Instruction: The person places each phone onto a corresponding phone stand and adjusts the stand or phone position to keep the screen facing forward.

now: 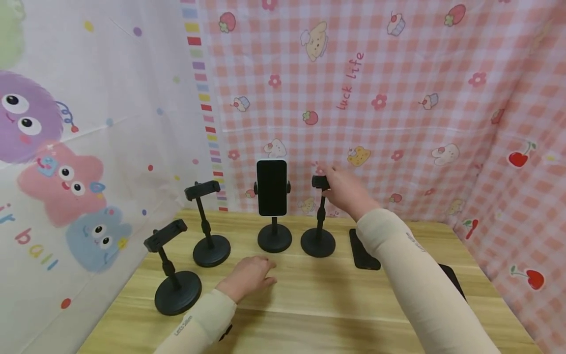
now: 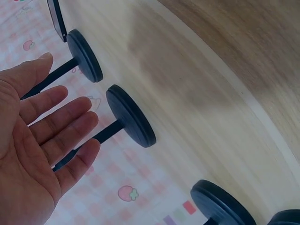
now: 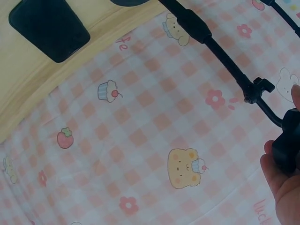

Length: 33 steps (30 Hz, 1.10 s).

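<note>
My right hand [image 1: 347,191] grips the clamp head [image 3: 287,147] of a black phone stand [image 1: 318,243], thumb and fingers on either side of it. The round base of this stand sits on the table. Just left of it, another stand [image 1: 274,239] carries a phone [image 1: 271,188] upright in its clamp, dark screen facing me. My left hand [image 1: 248,278] is over the table in front of that stand, holding nothing. In the left wrist view its palm and loosely spread fingers [image 2: 65,124] show, overlapping the stems of two stands.
Two more black stands [image 1: 211,250] [image 1: 178,292] with bare clamps are at the left. A dark phone [image 1: 364,250] lies flat right of the gripped stand. Another phone [image 1: 453,280] shows partly behind my right sleeve. Patterned cloth [image 1: 398,123] hangs behind the wooden table [image 1: 300,324].
</note>
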Motion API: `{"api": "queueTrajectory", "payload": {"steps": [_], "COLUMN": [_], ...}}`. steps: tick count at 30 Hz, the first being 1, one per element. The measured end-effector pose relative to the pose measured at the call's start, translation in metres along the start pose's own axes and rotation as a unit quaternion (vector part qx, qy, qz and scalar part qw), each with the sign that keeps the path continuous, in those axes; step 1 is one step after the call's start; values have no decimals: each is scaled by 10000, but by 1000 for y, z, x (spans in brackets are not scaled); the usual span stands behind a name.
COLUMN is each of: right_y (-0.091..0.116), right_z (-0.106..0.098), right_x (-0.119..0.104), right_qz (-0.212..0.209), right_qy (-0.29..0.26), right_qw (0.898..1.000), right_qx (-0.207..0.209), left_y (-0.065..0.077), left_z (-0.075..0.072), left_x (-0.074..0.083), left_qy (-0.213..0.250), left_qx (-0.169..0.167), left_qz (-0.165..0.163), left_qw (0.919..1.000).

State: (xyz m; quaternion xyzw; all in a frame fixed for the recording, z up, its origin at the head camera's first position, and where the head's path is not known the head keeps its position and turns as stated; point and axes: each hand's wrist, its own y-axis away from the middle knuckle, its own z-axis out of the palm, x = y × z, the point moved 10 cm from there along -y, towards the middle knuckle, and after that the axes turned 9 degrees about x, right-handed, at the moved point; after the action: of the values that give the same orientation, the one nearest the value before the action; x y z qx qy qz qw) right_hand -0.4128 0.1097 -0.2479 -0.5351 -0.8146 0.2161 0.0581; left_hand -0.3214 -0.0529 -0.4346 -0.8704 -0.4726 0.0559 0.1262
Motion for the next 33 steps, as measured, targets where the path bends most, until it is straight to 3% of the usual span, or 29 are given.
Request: {"api": "queueTrajectory", "payload": {"steps": [10, 18, 25, 33], "right_y": [7, 19, 27, 36], "right_z": [-2, 0, 1, -5], "right_x": [19, 44, 51, 82], "right_qz": [125, 760, 703, 979], "right_qy": [-99, -118, 111, 203], "right_qw": [9998, 9964, 9965, 9937], "right_qx": [81, -354, -433, -512], "left_y": [-12, -20, -21, -29], "left_z": [-2, 1, 3, 5], "left_x": [0, 4, 6, 8], "left_qy": [133, 189, 215, 327], "left_qx": [136, 0, 160, 198], "left_qz": [130, 133, 250, 337], "left_qw": [9997, 9997, 9993, 9987]}}
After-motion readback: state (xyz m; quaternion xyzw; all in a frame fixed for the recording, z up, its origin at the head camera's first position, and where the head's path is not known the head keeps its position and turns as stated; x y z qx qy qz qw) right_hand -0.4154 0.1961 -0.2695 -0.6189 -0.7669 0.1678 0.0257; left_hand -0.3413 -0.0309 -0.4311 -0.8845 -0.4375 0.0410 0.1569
